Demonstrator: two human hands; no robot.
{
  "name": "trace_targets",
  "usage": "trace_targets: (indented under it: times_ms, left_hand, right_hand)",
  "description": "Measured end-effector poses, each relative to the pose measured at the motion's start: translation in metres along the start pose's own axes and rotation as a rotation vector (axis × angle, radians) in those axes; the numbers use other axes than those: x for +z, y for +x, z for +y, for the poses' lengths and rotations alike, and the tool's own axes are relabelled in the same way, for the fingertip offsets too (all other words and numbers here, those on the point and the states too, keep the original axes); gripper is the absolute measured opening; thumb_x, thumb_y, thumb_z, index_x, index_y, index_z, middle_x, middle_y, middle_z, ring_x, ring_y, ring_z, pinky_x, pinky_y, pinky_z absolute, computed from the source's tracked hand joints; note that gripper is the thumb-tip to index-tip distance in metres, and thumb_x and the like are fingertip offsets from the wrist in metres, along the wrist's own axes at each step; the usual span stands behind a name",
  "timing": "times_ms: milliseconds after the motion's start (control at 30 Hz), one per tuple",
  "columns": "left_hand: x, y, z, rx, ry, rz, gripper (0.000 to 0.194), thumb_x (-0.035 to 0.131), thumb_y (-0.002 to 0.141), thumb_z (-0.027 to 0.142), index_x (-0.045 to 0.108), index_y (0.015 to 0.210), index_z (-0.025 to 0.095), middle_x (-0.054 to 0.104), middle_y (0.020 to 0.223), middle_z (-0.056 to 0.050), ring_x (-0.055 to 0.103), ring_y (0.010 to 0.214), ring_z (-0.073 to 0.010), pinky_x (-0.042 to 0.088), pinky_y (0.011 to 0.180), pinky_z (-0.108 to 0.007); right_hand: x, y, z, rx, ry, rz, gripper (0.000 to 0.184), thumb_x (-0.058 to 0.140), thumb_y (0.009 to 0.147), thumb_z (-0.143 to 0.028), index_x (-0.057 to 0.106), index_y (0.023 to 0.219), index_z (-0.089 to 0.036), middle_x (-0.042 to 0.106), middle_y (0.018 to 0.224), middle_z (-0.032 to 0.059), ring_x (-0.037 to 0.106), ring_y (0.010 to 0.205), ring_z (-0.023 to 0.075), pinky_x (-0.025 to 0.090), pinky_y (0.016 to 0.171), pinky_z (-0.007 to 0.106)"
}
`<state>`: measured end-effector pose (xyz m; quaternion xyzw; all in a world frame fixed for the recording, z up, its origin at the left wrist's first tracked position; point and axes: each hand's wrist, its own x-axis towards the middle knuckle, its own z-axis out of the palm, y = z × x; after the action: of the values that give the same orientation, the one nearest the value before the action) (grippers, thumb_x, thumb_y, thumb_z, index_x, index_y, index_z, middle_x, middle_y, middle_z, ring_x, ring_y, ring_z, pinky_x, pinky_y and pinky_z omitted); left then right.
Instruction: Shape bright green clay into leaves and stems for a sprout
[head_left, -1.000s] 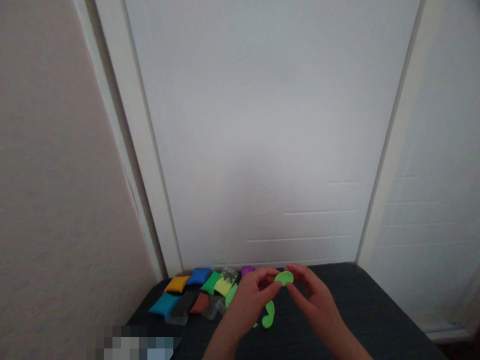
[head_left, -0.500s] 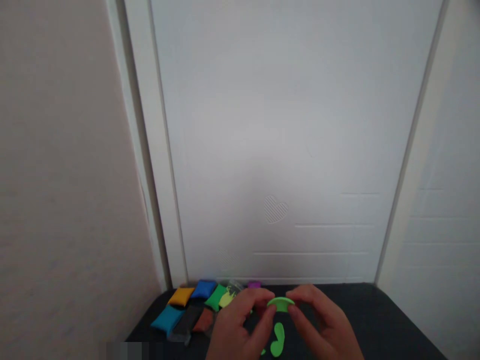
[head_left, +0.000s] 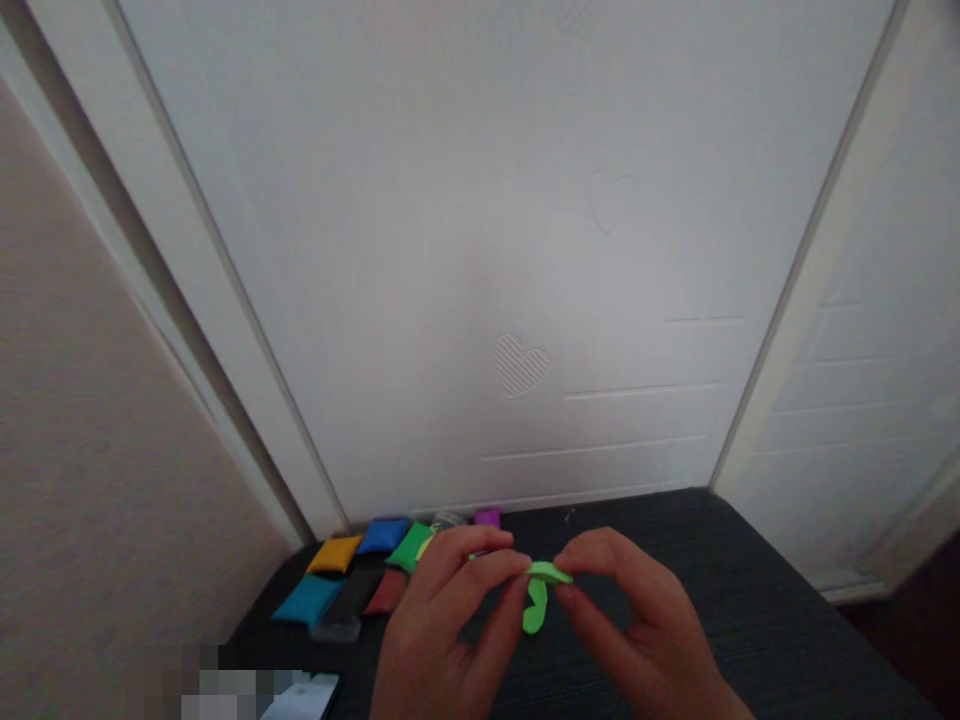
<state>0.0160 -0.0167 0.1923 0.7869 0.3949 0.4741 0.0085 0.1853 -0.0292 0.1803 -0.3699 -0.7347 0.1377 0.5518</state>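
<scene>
A flat, light-green piece of modelling clay (head_left: 550, 572) is held in the air above the dark table. My left hand (head_left: 454, 625) pinches its left end between thumb and forefinger. On the opposite end, the thumb and forefinger of my right hand (head_left: 641, 615) are closed in a pinch too. Below it, a second light-green clay piece (head_left: 534, 614), curved with a rounded lower end, lies on the tabletop. The held piece and my left hand cover part of it.
Several coloured packets, among them an orange one (head_left: 334, 554), a blue one (head_left: 383, 535), a teal one (head_left: 308, 600) and a purple one (head_left: 487, 518), lie at the table's back left. A flat light-coloured object (head_left: 304, 697) shows at bottom left. A white panel (head_left: 450, 300) stands behind the table (head_left: 735, 600).
The view has tipped downward and turned, showing more of the table. The held clay piece now tilts slightly down to the right. Both hands keep their pinch.
</scene>
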Motion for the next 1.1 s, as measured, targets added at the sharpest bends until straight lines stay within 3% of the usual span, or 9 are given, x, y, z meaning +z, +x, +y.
trace_targets:
  times_ms: [333, 567, 767, 1100]
  left_hand:
    - [0.004, -0.001, -0.002, 0.039, -0.052, -0.026, 0.017, 0.058, 0.074, 0.018, 0.058, 0.090, 0.024, 0.059, 0.093, -0.001, 0.056, 0.088, -0.0135, 0.048, 0.076, -0.025]
    - [0.000, 0.000, 0.000, 0.114, -0.012, 0.001, 0.014, 0.058, 0.073, 0.016, 0.061, 0.085, 0.024, 0.060, 0.090, -0.002, 0.056, 0.087, -0.0153, 0.048, 0.075, -0.028]
    - [0.003, -0.001, -0.002, 0.117, 0.014, 0.001, 0.014, 0.058, 0.074, 0.017, 0.061, 0.086, 0.023, 0.059, 0.090, -0.003, 0.056, 0.088, -0.0154, 0.048, 0.076, -0.028]
    - [0.001, -0.001, 0.005, 0.212, 0.106, 0.125, 0.017, 0.060, 0.073, 0.015, 0.060, 0.087, 0.024, 0.059, 0.087, -0.002, 0.054, 0.090, -0.0173, 0.048, 0.077, -0.032]
  right_hand:
    - [0.000, -0.001, 0.003, -0.183, -0.094, 0.079, 0.022, 0.058, 0.071, -0.006, 0.058, 0.089, -0.019, 0.057, 0.070, 0.0021, 0.052, 0.066, 0.0135, 0.043, 0.058, 0.028]
    - [-0.002, 0.004, 0.005, -0.203, -0.182, 0.076, 0.021, 0.057, 0.073, -0.012, 0.056, 0.092, -0.021, 0.061, 0.078, 0.0032, 0.057, 0.078, 0.0164, 0.044, 0.076, 0.034]
    - [0.000, 0.003, 0.011, -0.190, -0.243, 0.040, 0.019, 0.057, 0.072, -0.010, 0.056, 0.088, -0.020, 0.061, 0.077, 0.0012, 0.058, 0.073, 0.0143, 0.038, 0.085, 0.038]
    - [-0.005, -0.003, 0.009, -0.271, -0.251, 0.088, 0.031, 0.056, 0.067, -0.003, 0.054, 0.093, -0.021, 0.061, 0.076, 0.0013, 0.057, 0.071, 0.0146, 0.037, 0.087, 0.043]
